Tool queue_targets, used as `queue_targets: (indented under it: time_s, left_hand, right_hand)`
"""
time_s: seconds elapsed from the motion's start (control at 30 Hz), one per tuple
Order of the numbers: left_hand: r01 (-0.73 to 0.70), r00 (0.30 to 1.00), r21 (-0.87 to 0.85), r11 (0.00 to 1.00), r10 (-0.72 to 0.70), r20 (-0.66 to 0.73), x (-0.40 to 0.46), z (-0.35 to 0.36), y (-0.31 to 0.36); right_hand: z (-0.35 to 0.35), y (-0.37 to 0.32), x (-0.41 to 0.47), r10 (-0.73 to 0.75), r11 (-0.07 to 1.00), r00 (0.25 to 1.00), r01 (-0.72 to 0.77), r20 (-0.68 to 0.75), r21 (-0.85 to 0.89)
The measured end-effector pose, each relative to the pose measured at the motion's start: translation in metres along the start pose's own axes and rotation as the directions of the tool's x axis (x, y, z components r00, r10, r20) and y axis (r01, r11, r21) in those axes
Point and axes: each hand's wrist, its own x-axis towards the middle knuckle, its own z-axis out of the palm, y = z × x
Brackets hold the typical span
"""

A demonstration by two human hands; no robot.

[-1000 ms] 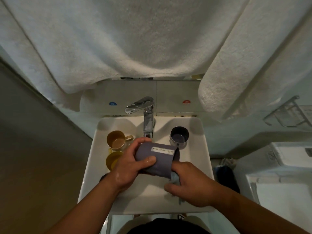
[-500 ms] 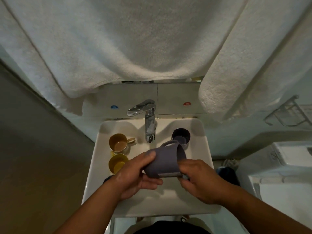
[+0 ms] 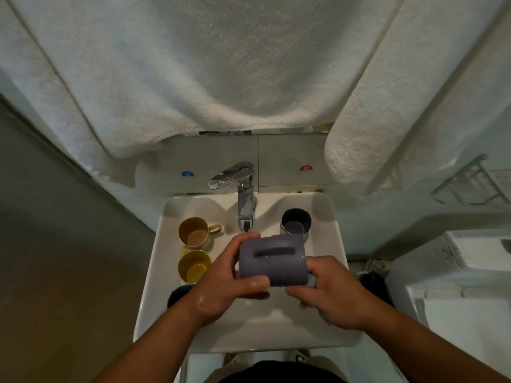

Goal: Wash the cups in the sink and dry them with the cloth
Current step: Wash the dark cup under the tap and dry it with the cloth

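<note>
Grey mug (image 3: 272, 261) rotated since earlier, handle now up, both hands gripping

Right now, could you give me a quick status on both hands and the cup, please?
Left hand grips purple cup over sink. Right hand holds cloth at its mouth. Nothing in the way.
</note>
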Motion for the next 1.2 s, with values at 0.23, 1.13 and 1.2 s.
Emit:
queue_targets:
  time_s: [0.23, 1.13, 1.2]
  left_hand:
    - [-0.091, 0.992, 0.184, 0.979, 0.105, -0.069, -0.005, 0.003, 0.011]
    - [-0.143, 0.99, 0.327, 0.934, 0.141, 0.032, 0.0, 0.0, 0.0]
    - [0.103, 0.994, 0.111, 0.988, -0.107, 0.034, 0.001, 0.003, 0.008]
  right_hand:
    - [0.001, -0.002, -0.005, -0.015, 1.0, 0.999, 0.015, 0.034, -0.017]
    - [-0.003, -0.007, -0.002, 0.012, 0.995, 1.0, -0.01, -0.023, 0.096]
    - [-0.003, -0.009, -0.006, -0.014, 0.996, 1.0, 0.013, -0.01, -0.093]
